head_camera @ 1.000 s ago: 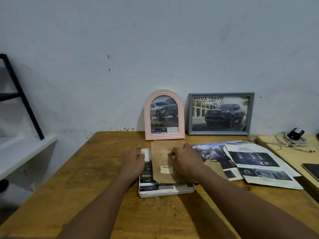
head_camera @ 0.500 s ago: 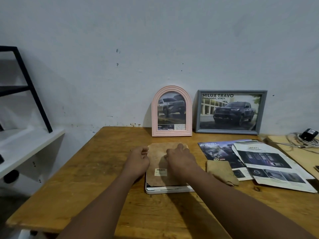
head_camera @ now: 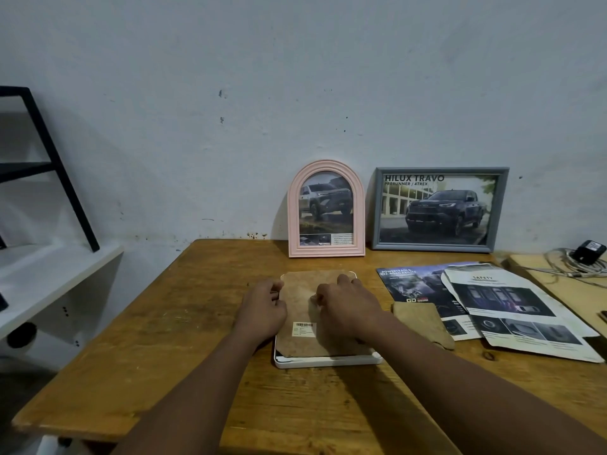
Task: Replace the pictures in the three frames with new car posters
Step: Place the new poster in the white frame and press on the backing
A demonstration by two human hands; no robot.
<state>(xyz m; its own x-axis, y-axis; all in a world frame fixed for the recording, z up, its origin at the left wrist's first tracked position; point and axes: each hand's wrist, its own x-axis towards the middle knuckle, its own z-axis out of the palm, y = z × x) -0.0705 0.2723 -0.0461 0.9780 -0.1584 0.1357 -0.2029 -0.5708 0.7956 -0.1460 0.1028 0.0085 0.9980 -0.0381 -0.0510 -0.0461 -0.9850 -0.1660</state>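
Observation:
A white frame lies face down on the wooden table, and a brown backing board with a barcode sticker covers its back. My left hand curls its fingers round the frame's left edge. My right hand rests on the board's right half, its bent fingertips pressing down. Against the wall stand a pink arched frame and a grey frame, each showing a pickup truck poster.
Right of the white frame lie a loose brown board piece, a dark car brochure and a white "Safety" sheet. A charger with cable sits at the far right. A white shelf with a black strut stands left.
The backing board has slid left and settled squarely onto the white frame, covering the poster that showed at its left and bottom. Both hands moved with it.

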